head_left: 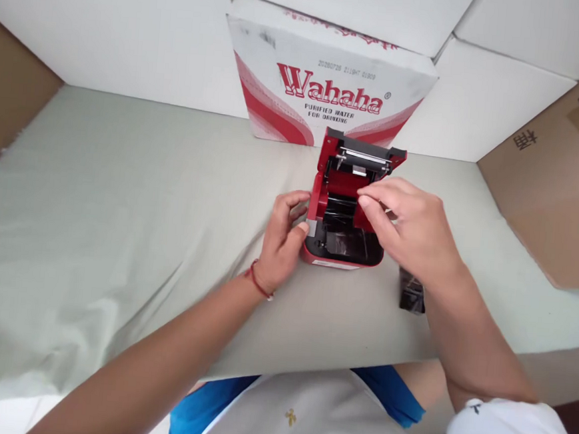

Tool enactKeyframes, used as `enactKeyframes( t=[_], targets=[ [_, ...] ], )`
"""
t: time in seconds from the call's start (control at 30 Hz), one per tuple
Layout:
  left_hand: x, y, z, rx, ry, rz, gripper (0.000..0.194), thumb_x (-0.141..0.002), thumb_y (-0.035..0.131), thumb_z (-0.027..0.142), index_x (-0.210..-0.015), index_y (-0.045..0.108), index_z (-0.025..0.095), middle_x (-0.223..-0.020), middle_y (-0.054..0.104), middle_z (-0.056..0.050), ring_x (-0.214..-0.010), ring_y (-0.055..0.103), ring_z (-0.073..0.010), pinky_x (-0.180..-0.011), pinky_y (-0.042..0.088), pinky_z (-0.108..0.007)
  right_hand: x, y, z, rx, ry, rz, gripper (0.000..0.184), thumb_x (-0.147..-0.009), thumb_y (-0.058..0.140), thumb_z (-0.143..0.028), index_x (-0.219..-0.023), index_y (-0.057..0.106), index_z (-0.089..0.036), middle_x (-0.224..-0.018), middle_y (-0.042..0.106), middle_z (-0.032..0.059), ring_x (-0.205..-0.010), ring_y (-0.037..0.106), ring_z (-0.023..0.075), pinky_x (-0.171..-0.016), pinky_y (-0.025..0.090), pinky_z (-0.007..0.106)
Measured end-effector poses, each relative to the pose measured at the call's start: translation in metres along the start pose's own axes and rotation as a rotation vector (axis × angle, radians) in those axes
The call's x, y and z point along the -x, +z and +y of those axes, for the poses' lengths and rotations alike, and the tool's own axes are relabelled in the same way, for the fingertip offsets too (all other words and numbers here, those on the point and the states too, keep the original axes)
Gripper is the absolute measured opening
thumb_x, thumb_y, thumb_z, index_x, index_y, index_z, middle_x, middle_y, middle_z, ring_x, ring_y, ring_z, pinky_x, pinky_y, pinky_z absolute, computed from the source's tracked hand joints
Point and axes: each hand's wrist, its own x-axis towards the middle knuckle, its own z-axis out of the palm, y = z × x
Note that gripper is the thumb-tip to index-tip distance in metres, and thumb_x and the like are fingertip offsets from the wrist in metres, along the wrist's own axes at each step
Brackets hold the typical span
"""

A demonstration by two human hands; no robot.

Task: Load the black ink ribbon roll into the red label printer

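A small red and black label printer [343,264] stands on the cloth with its lid [365,149] raised; a roller shows inside the lid. Across the red compartment lies a shiny black ribbon roll [339,209], and a dark film stretches below it. My left hand [285,237] is curled against the printer's left side, thumb at the front left corner by a grey patch. Over the right end of the roll, my right hand [406,223] has thumb and forefinger pinched together. Whatever is between those fingertips is too small to make out.
Behind the printer stands a white and red Wahaha water carton [330,80] among white boxes [134,31]. Brown cardboard boxes flank the table at right [558,178] and left [9,88]. A black packet [411,293] lies by my right wrist on the grey-green cloth [118,230].
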Motion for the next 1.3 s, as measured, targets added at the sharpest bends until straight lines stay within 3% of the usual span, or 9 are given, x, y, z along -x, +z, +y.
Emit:
enactKeyframes(
  t=[0.07,0.17,0.33,0.53,0.77,0.97,1.1,1.2,1.3],
  targets=[
    [0.007,0.003,0.017,-0.362,0.256,0.087,0.031,-0.115,0.054,0.027,-0.142,0.067,0.026,-0.133,0.072,-0.013,-0.126,0.072,-0.0297,-0.110,0.063,-0.052,-0.025,0.004,0.001,0.220,0.101,-0.259,0.032,-0.114,0.059,-0.028,-0.122,0.088,-0.021,-0.121,0.089,0.0117,-0.106,0.082,0.0291,-0.088,0.057,0.040],
    [0.013,0.009,0.037,-0.570,0.564,0.069,0.035,-0.102,0.065,0.015,-0.135,0.068,0.024,-0.112,0.071,-0.009,-0.098,0.069,-0.0259,-0.088,0.061,-0.043,-0.050,0.014,-0.010,0.462,0.155,-0.497,0.029,-0.110,0.063,-0.026,-0.125,0.087,-0.019,-0.128,0.087,0.0164,-0.105,0.080,0.0325,-0.080,0.052,0.039],
    [0.009,0.012,0.043,-0.625,0.616,0.030,0.028,-0.099,0.065,0.017,-0.126,0.071,0.021,-0.102,0.070,-0.007,-0.083,0.056,-0.0231,-0.074,0.051,-0.039,-0.061,0.025,-0.028,0.529,0.193,-0.591,0.029,-0.104,0.069,-0.019,-0.128,0.083,-0.015,-0.131,0.085,0.0215,-0.114,0.081,0.0375,-0.080,0.053,0.040],
    [0.009,0.011,0.043,-0.619,0.575,0.006,0.026,-0.101,0.065,0.018,-0.127,0.071,0.021,-0.107,0.071,-0.009,-0.088,0.055,-0.0239,-0.077,0.053,-0.039,-0.055,0.031,-0.025,0.514,0.235,-0.504,0.036,-0.104,0.064,-0.015,-0.135,0.082,-0.019,-0.140,0.083,0.0191,-0.117,0.081,0.0358,-0.087,0.058,0.041],
    [0.013,0.011,0.034,-0.625,0.560,0.004,0.032,-0.102,0.064,0.022,-0.133,0.070,0.023,-0.110,0.070,-0.010,-0.092,0.063,-0.0251,-0.080,0.056,-0.040,-0.062,0.027,-0.027,0.561,0.234,-0.630,0.028,-0.103,0.071,-0.023,-0.125,0.086,-0.015,-0.130,0.086,0.0213,-0.115,0.080,0.0353,-0.084,0.055,0.038],
    [0.018,0.017,0.028,-0.548,0.526,0.095,0.057,-0.105,0.065,0.027,-0.160,0.052,0.023,-0.124,0.071,-0.014,-0.101,0.067,-0.0278,-0.086,0.061,-0.042,-0.040,0.010,-0.019,0.266,0.246,-0.459,0.033,-0.104,0.066,-0.025,-0.132,0.081,-0.018,-0.122,0.087,0.0142,-0.107,0.080,0.0318,-0.087,0.056,0.040],
    [0.019,0.020,0.026,-0.530,0.491,0.093,0.055,-0.108,0.061,0.032,-0.161,0.050,0.024,-0.125,0.069,-0.014,-0.101,0.068,-0.0273,-0.085,0.063,-0.042,0.003,-0.034,0.005,-0.192,0.301,-0.192,0.040,-0.102,0.073,-0.049,-0.134,0.083,-0.027,-0.123,0.087,0.0077,-0.091,0.078,0.0236,-0.081,0.058,0.039],
    [0.019,0.019,0.024,-0.549,0.475,0.076,0.052,-0.109,0.059,0.036,-0.159,0.051,0.023,-0.127,0.068,-0.014,-0.102,0.069,-0.0275,-0.083,0.063,-0.042,0.033,-0.060,0.040,-0.271,0.440,0.010,0.048,-0.095,0.082,-0.063,-0.129,0.086,-0.031,-0.112,0.087,0.0078,-0.080,0.073,0.0213,-0.071,0.056,0.040],
    [0.018,0.017,0.024,-0.547,0.474,0.071,0.047,-0.110,0.059,0.036,-0.154,0.055,0.022,-0.127,0.068,-0.015,-0.102,0.068,-0.0273,-0.084,0.064,-0.042,0.048,-0.051,0.076,-0.270,0.545,-0.144,0.053,-0.084,0.086,-0.067,-0.120,0.086,-0.029,-0.108,0.086,0.0080,-0.076,0.071,0.0235,-0.068,0.058,0.040]
  ],
)
